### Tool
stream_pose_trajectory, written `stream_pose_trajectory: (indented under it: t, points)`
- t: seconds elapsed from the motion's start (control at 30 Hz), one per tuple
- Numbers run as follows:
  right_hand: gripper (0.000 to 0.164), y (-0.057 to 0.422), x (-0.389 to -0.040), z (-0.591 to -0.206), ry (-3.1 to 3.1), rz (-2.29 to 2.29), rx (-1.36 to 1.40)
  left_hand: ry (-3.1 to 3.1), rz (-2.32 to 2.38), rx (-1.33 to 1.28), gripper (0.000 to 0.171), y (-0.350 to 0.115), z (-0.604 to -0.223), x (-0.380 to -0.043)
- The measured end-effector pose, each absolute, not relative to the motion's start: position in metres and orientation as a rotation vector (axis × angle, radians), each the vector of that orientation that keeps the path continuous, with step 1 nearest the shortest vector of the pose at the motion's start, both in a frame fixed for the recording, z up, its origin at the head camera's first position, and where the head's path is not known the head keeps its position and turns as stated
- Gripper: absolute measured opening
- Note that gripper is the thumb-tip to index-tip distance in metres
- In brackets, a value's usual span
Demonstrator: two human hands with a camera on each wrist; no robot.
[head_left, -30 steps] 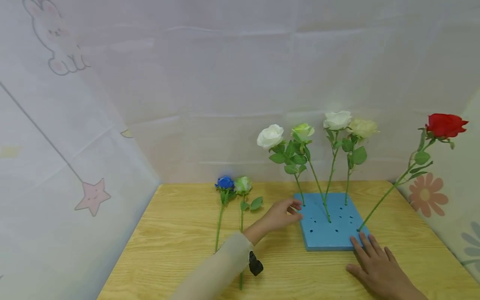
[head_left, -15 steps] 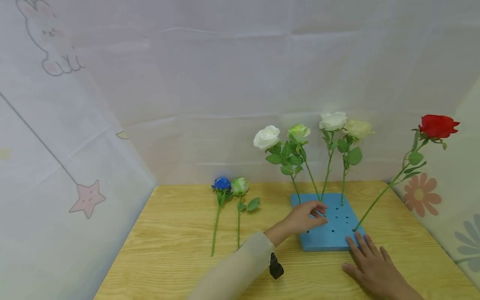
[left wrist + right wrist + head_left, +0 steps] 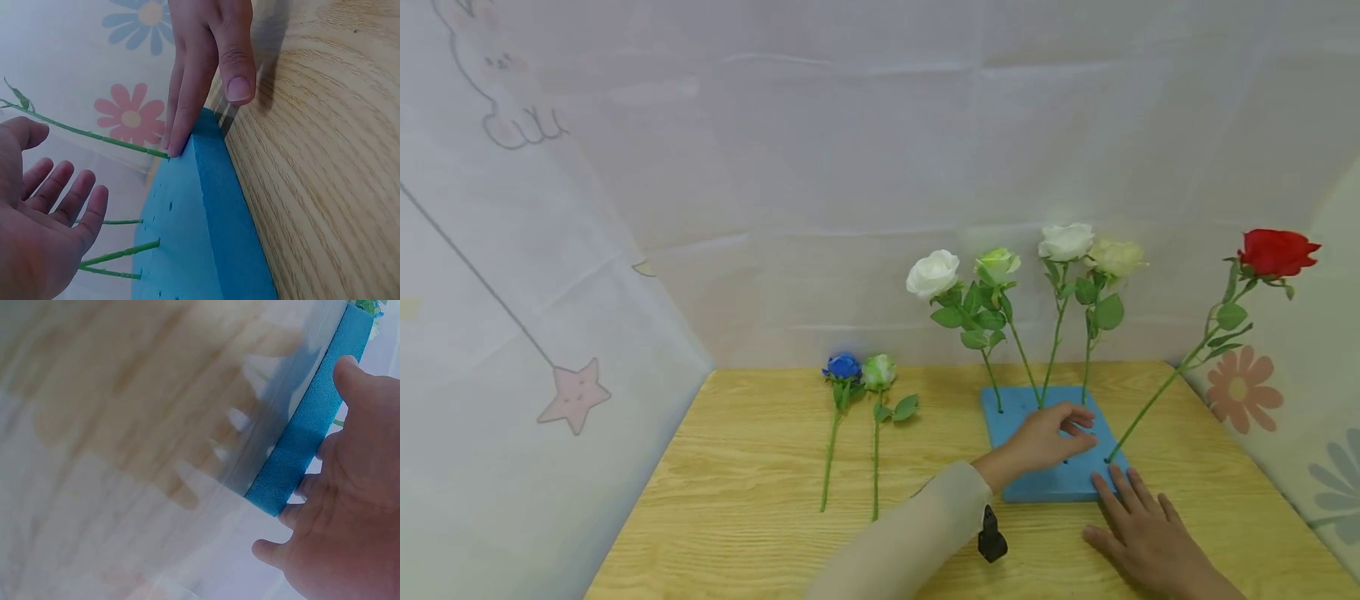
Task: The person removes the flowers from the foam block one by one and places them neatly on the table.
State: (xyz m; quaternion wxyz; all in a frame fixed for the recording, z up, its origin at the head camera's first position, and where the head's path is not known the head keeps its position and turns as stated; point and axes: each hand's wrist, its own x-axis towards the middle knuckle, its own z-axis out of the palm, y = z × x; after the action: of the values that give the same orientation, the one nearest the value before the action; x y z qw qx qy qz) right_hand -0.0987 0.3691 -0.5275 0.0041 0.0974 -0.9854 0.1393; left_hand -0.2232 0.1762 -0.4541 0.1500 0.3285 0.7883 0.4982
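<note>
A blue foam board [image 3: 1037, 487] with small holes lies on the table, partly hidden under my left hand [image 3: 1048, 437]. That hand hovers over it holding nothing, fingers loosely bent, palm facing the red rose's stem [image 3: 94, 134] in the left wrist view. My right hand [image 3: 1146, 533] rests its straight fingertips on the board's front right corner. The red rose [image 3: 1277, 253] leans right from a hole near those fingertips. Toward the back of the board stand a white rose [image 3: 932, 274], a yellow-green rose [image 3: 997, 265], another white rose [image 3: 1066, 242] and a pale yellow rose [image 3: 1116, 257].
Left of the board, a blue rose [image 3: 842, 367] and a green-white rose [image 3: 878, 372] lie side by side on the wooden table [image 3: 737, 500]. A printed cloth wall [image 3: 850, 167] rises behind the table. A black device [image 3: 991, 535] hangs at my left wrist.
My left hand has travelled rightward from the board's left edge to above its middle right, still holding nothing. The right hand stays at the corner. The view has shifted slightly.
</note>
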Motion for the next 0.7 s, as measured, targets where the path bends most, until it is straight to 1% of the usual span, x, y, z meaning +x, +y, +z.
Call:
stream_pose_trajectory:
  t: [0.43,0.7]
  points:
    - [0.078,0.371,-0.102,-0.529,-3.098,0.412,0.302,2.249,1.503,0.797,0.031,0.210,-0.455,-0.229]
    - [0.078,0.373,-0.100,-0.530,-3.098,0.427,0.298,2.254,1.452,0.777,0.034,0.226,-0.458,-0.228]
